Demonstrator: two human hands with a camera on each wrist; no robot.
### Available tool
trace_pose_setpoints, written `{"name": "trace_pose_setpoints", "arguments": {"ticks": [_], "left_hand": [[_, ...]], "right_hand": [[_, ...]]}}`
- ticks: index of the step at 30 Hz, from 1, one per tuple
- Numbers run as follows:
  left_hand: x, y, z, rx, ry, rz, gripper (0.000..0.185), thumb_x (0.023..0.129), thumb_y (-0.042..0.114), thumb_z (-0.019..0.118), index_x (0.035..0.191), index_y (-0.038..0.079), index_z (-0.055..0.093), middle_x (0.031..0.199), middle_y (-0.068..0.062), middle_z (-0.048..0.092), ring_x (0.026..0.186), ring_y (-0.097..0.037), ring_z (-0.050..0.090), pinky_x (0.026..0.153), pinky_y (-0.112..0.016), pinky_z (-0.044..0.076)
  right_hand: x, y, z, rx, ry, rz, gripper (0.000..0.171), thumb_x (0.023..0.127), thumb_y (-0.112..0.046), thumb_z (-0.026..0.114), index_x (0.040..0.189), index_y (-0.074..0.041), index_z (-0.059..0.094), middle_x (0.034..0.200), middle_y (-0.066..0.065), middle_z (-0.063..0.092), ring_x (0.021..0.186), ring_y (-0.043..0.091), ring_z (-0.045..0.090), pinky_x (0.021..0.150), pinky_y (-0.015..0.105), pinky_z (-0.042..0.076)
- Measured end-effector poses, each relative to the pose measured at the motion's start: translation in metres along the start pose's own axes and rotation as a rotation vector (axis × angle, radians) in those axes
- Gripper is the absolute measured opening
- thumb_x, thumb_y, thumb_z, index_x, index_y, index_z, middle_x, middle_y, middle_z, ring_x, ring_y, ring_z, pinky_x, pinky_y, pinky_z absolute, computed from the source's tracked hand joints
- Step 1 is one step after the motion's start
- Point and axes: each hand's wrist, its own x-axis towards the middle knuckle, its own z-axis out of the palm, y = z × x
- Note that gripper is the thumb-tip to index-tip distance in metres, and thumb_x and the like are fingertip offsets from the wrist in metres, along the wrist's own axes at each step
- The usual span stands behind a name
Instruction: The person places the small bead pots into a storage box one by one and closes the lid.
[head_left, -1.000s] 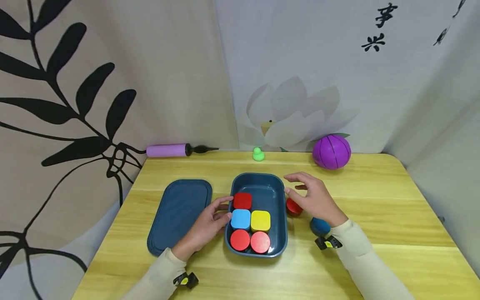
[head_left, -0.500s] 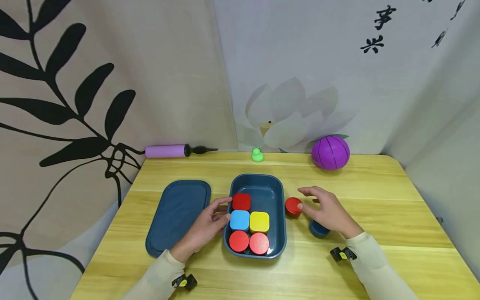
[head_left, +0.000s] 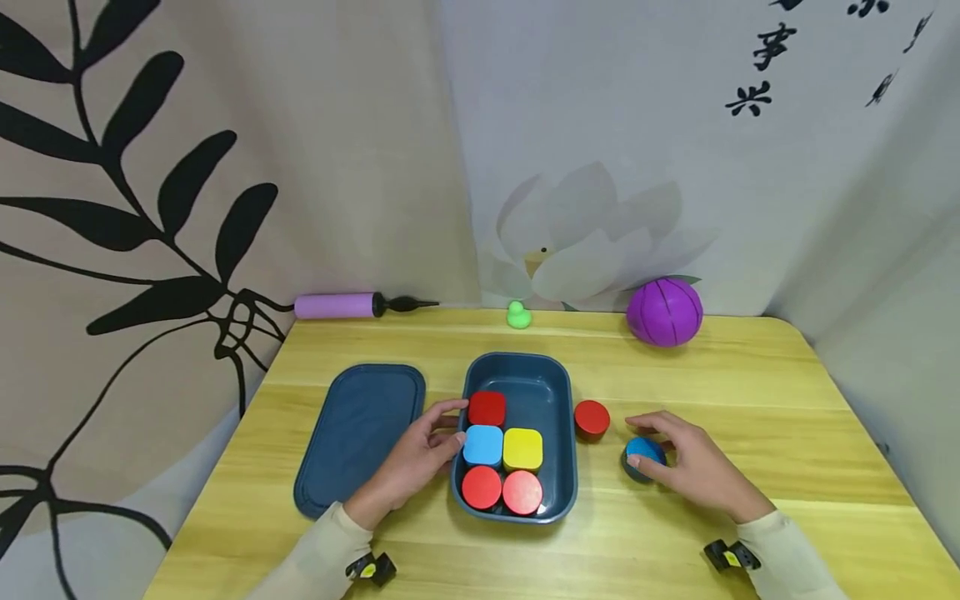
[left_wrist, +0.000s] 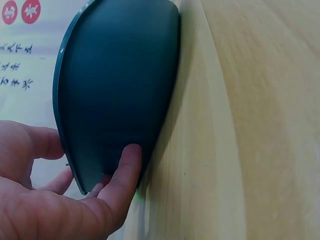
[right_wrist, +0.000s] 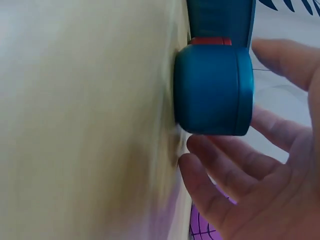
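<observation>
A dark blue rectangular box [head_left: 557, 400] stands at the table's middle. In it lie a red square block [head_left: 487, 408], a light blue square one [head_left: 483, 446], a yellow square one [head_left: 522, 450] and two red round pieces [head_left: 482, 487]. My left hand [head_left: 416, 460] rests against the box's left side, its thumb on the outer wall in the left wrist view. My right hand [head_left: 693, 462] is spread around a small round blue tin [head_left: 645, 457] on the table. In the right wrist view, fingertips [right_wrist: 196, 143] lie just past the tin; whether they touch it I cannot tell.
A red round tin [head_left: 592, 419] stands between the box and the blue one. The dark blue lid [head_left: 360, 437] lies left of the box. Along the back are a purple pump [head_left: 335, 306], a green toy duck [head_left: 518, 315] and a purple ball [head_left: 665, 312].
My right hand has moved from the box's right rim, past the red tin, rightward and nearer to me, to the blue tin. The left hand has stayed at the box.
</observation>
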Motion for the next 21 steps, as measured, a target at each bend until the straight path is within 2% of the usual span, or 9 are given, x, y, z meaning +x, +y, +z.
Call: {"name": "trace_pose_setpoints", "arguments": {"ticks": [4, 12, 16, 21], "left_hand": [[-0.001, -0.001, 0.0, -0.012, -0.001, 0.0, 0.048, 0.099, 0.023, 0.062, 0.145, 0.027, 0.046, 0.137, -0.013, 0.052, 0.107, -0.027, 0.062, 0.076, -0.037, 0.055], [0.002, 0.001, 0.0, -0.01, -0.012, 0.004, 0.049, 0.099, 0.024, 0.062, 0.145, 0.029, 0.046, 0.137, -0.013, 0.052, 0.109, -0.026, 0.062, 0.078, -0.037, 0.055], [0.002, 0.002, -0.001, -0.016, -0.013, 0.003, 0.049, 0.099, 0.023, 0.063, 0.145, 0.027, 0.046, 0.137, -0.014, 0.052, 0.109, -0.027, 0.062, 0.078, -0.037, 0.056], [0.0, 0.003, -0.002, -0.018, -0.019, -0.008, 0.05, 0.099, 0.024, 0.063, 0.145, 0.026, 0.046, 0.137, -0.015, 0.052, 0.11, -0.027, 0.062, 0.079, -0.037, 0.056]], "right_hand": [[-0.006, 0.003, 0.0, -0.011, -0.019, -0.002, 0.058, 0.084, -0.045, 0.078, 0.132, -0.017, 0.062, 0.126, -0.007, 0.064, 0.102, 0.005, 0.061, 0.085, 0.027, 0.055], [-0.003, 0.004, -0.007, -0.011, -0.013, 0.045, 0.067, 0.081, -0.053, 0.077, 0.135, -0.018, 0.061, 0.124, -0.007, 0.067, 0.097, 0.008, 0.064, 0.082, 0.026, 0.056], [0.0, 0.001, -0.011, 0.018, 0.009, 0.041, 0.059, 0.082, -0.049, 0.079, 0.129, -0.015, 0.065, 0.121, -0.005, 0.069, 0.099, 0.012, 0.066, 0.081, 0.026, 0.057], [0.007, -0.001, -0.015, 0.025, 0.063, -0.02, 0.05, 0.084, -0.04, 0.08, 0.125, -0.013, 0.067, 0.122, -0.002, 0.068, 0.101, 0.016, 0.066, 0.078, 0.032, 0.059]]}}
